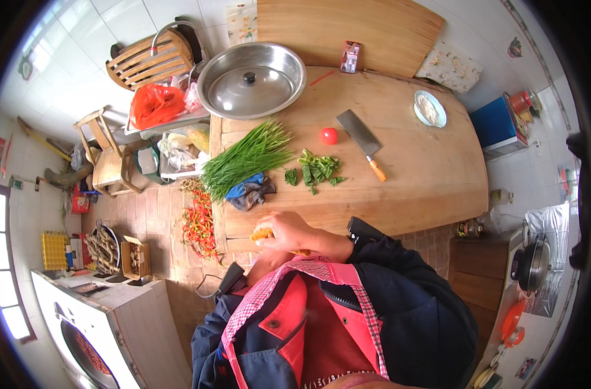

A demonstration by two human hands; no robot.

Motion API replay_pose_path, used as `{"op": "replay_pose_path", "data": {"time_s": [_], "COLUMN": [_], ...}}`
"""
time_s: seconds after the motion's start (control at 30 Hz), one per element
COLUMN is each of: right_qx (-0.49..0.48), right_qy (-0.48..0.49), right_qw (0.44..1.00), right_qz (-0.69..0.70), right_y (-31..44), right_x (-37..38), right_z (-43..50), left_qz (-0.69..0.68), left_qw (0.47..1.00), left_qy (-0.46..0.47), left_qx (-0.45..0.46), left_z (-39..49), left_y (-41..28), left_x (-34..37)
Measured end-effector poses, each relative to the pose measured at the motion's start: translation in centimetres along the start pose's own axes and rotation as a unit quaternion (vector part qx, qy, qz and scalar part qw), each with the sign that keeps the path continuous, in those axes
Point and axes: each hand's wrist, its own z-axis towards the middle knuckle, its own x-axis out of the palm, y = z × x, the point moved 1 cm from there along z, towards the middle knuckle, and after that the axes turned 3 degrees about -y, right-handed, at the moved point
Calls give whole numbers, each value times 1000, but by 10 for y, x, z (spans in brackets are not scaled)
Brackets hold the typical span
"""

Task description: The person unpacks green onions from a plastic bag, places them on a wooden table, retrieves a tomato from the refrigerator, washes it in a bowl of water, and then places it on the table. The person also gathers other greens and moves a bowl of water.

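Note:
At the near edge of the wooden table [422,194], my right hand [293,236] is closed around a crumpled orange-yellow item [262,236], perhaps a cloth. My left hand [266,262] is just below it, mostly covered by the right, so its fingers are hidden. Beyond them lie a blue and grey cloth [251,191] and a bunch of long thin green chives [249,155]. Cut leafy greens [319,167] sit mid-table near a red tomato [329,136]. To their right rests a cleaver [359,133], its wooden handle pointing towards me.
A steel basin [205,92] holding a knobbed lid [249,90] stands at the far left. A bowl [436,121] of white powder is at far right. Red chillies [200,226] lie on the floor left. A chair [111,160] and a tiled stove [144,330] stand further left.

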Motion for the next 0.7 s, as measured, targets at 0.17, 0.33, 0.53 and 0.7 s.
{"op": "replay_pose_path", "data": {"time_s": [0.17,0.33,0.53,0.7], "right_qx": [82,80,222,266], "right_qy": [198,156,3,-55], "right_qw": [954,870,569,610], "right_qz": [211,461,792,745], "right_y": [2,-13,-17,-10], "right_x": [-20,-17,23,44], "right_z": [16,23,17,20], "left_qz": [-3,-55,-309,340], "left_qw": [997,993,926,897], "left_qy": [80,-18,-156,-176], "left_qx": [-12,-99,-153,221], "left_z": [-21,-18,5,-5], "left_y": [-3,6,29,18], "left_x": [-6,-25,-44,-33]}}
